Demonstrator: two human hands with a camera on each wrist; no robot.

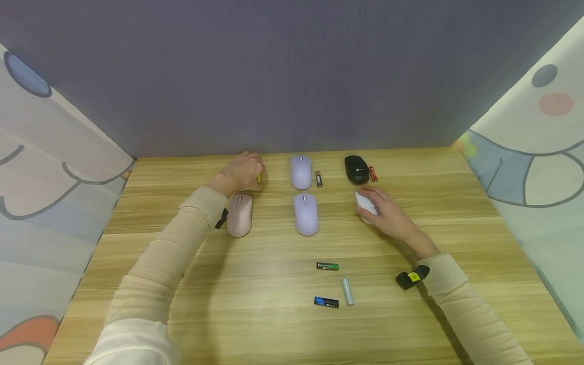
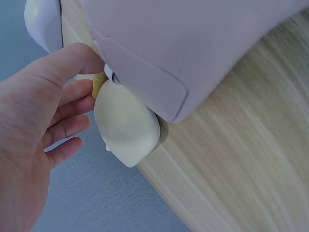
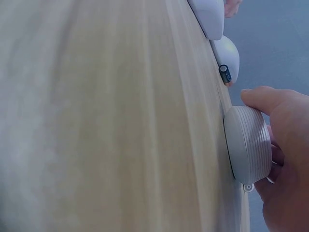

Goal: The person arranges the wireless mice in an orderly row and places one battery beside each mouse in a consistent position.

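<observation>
In the head view my left hand (image 1: 246, 171) reaches to the back left, its thumb and fingers pinching a yellow battery (image 2: 98, 84). Beside that battery a cream mouse (image 2: 128, 121) lies on the table, mostly hidden by the hand in the head view. A pink mouse (image 1: 239, 215) sits just in front, near the left wrist. My right hand (image 1: 385, 213) grips a white mouse (image 1: 366, 205) with ribbed sides (image 3: 258, 145), thumb on one side and fingers on the other. The mouse rests on the table, in front of a black mouse (image 1: 357, 170).
Two lavender mice, one behind (image 1: 301, 172) and one in front (image 1: 306, 215), stand mid-table. A black battery (image 1: 319, 178) and a red battery (image 1: 372, 174) lie at the back. Nearer are green (image 1: 327, 265), silver (image 1: 348, 292) and blue-black (image 1: 326, 302) batteries. A grey panel (image 1: 292, 76) rises behind.
</observation>
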